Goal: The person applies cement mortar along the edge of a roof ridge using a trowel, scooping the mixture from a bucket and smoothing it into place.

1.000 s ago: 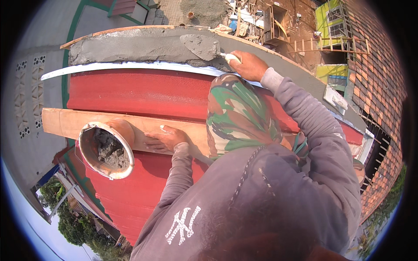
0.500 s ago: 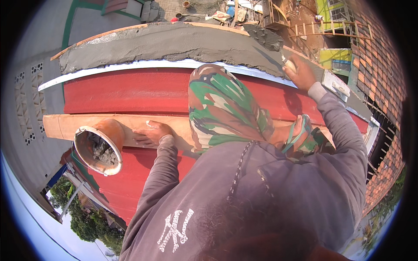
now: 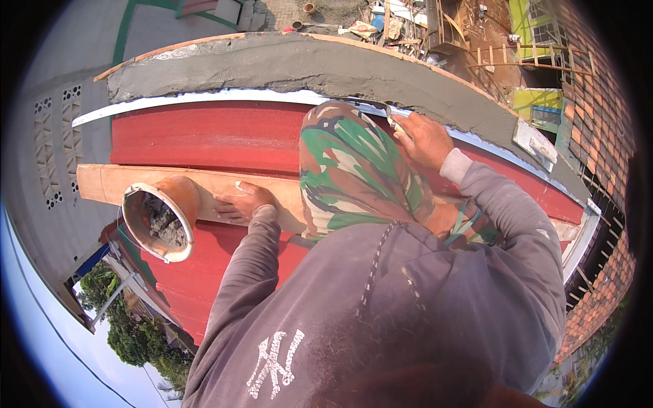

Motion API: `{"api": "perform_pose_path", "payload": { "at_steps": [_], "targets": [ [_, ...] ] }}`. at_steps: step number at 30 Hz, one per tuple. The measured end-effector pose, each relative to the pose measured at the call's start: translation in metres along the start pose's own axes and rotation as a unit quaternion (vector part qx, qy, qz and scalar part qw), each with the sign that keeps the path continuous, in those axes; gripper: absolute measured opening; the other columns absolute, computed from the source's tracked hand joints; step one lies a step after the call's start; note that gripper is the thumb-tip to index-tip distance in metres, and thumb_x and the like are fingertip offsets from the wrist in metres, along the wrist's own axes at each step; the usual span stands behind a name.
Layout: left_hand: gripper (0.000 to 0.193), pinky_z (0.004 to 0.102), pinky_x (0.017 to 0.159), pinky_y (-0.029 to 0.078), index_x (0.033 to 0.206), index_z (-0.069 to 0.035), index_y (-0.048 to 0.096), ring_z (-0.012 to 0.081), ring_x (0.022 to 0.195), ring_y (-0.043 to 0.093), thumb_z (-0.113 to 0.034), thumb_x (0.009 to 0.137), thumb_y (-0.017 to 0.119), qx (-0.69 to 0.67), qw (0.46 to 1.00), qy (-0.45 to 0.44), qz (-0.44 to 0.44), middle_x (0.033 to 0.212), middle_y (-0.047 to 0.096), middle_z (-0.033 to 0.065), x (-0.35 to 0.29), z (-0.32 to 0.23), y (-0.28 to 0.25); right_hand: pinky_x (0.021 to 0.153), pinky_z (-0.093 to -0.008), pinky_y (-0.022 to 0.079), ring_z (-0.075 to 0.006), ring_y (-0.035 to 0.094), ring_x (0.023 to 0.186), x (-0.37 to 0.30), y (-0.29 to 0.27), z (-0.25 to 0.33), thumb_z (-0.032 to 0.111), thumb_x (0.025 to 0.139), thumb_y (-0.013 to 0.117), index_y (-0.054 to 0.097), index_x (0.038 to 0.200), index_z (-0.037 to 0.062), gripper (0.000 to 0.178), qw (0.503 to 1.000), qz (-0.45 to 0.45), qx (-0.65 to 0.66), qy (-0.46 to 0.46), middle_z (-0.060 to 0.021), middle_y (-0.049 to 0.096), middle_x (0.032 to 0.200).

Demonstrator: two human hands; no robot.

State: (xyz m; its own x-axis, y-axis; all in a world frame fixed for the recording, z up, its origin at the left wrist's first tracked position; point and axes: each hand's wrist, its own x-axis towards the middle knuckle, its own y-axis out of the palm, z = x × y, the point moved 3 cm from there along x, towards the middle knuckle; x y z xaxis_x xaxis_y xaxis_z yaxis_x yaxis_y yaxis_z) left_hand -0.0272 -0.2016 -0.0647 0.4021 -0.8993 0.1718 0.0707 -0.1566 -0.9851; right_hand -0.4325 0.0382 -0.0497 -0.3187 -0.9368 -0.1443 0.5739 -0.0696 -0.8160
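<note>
My left hand (image 3: 246, 201) rests flat with fingers spread on a long wooden plank (image 3: 101, 182) that lies across the red roof. Close beside it, an orange bucket (image 3: 185, 196) with grey mortar inside stands tilted on the plank. My right hand (image 3: 427, 139) is closed around a trowel (image 3: 390, 118), just past my camouflage-clad knee. Little of the trowel shows; its blade is near the lower edge of a grey mortared ledge (image 3: 238, 66), by the white strip (image 3: 197, 97) that runs below the mortar.
Red metal roofing (image 3: 204, 132) lies between plank and ledge. A small whitish board (image 3: 536, 144) sits at the ledge's right end. Beyond the ledge the ground drops far below, with debris (image 3: 391, 30) and a wooden ladder (image 3: 530, 58). Tiled roofing (image 3: 588, 102) slopes at the right.
My right hand has drawn the trowel leftward and toward me, from the ledge's right part to its lower edge. The dark mortar heap there now looks spread flat. My left hand stays on the plank.
</note>
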Motion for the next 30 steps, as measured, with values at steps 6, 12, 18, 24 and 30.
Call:
{"api": "perform_pose_path", "payload": {
  "at_steps": [6, 12, 18, 24, 30],
  "targets": [
    [0.088, 0.0618, 0.130, 0.015, 0.171, -0.005, 0.012, 0.0534, 0.161, 0.013, -0.049, 0.104, 0.049, -0.008, 1.000, -0.002, 0.007, 0.173, 0.012, 0.0355, -0.001, 0.000, 0.001, 0.089, -0.0494, 0.055, -0.0377, 0.067, 0.104, 0.012, 0.005, 0.023, 0.028, 0.102, 0.067, 0.065, 0.136, 0.0119, 0.037, 1.000, -0.023, -0.007, 0.018, -0.0168, 0.066, 0.106],
    [0.089, 0.0616, 0.130, 0.013, 0.172, -0.006, 0.011, 0.0523, 0.162, 0.012, -0.049, 0.104, 0.049, -0.020, 1.000, -0.002, 0.006, 0.175, 0.009, 0.0334, -0.001, -0.002, 0.001, 0.090, -0.0502, 0.055, -0.0400, 0.068, 0.105, 0.017, 0.007, 0.027, 0.026, 0.102, 0.067, 0.066, 0.136, 0.0109, 0.038, 0.999, -0.013, 0.003, 0.043, -0.0186, 0.066, 0.107],
    [0.088, 0.0613, 0.130, 0.014, 0.171, -0.006, 0.015, 0.0512, 0.161, 0.015, -0.051, 0.103, 0.049, -0.021, 1.000, 0.000, -0.024, 0.174, 0.014, 0.0325, 0.000, 0.001, 0.002, 0.095, -0.0531, 0.053, -0.0452, 0.066, 0.107, 0.036, -0.032, 0.040, 0.025, 0.100, 0.063, 0.067, 0.140, 0.0090, 0.043, 0.994, 0.060, 0.070, 0.054, -0.0225, 0.066, 0.108],
    [0.089, 0.0603, 0.130, 0.014, 0.172, -0.008, 0.016, 0.0496, 0.161, 0.018, -0.054, 0.103, 0.049, -0.018, 0.999, -0.003, -0.037, 0.174, 0.014, 0.0325, 0.000, 0.003, 0.004, 0.097, -0.0525, 0.052, -0.0469, 0.064, 0.112, 0.065, -0.035, 0.058, 0.017, 0.099, 0.060, 0.061, 0.145, 0.0053, 0.048, 0.989, 0.097, 0.086, -0.072, -0.0248, 0.064, 0.115],
    [0.091, 0.0598, 0.131, 0.010, 0.172, -0.008, 0.011, 0.0504, 0.162, 0.013, -0.053, 0.103, 0.049, -0.019, 1.000, -0.001, -0.022, 0.174, 0.011, 0.0348, 0.001, 0.004, 0.001, 0.100, -0.0537, 0.052, -0.0476, 0.064, 0.113, 0.095, -0.025, 0.065, 0.013, 0.098, 0.061, 0.057, 0.148, 0.0042, 0.051, 0.987, 0.116, 0.049, -0.097, -0.0267, 0.063, 0.118]
  ]
}}
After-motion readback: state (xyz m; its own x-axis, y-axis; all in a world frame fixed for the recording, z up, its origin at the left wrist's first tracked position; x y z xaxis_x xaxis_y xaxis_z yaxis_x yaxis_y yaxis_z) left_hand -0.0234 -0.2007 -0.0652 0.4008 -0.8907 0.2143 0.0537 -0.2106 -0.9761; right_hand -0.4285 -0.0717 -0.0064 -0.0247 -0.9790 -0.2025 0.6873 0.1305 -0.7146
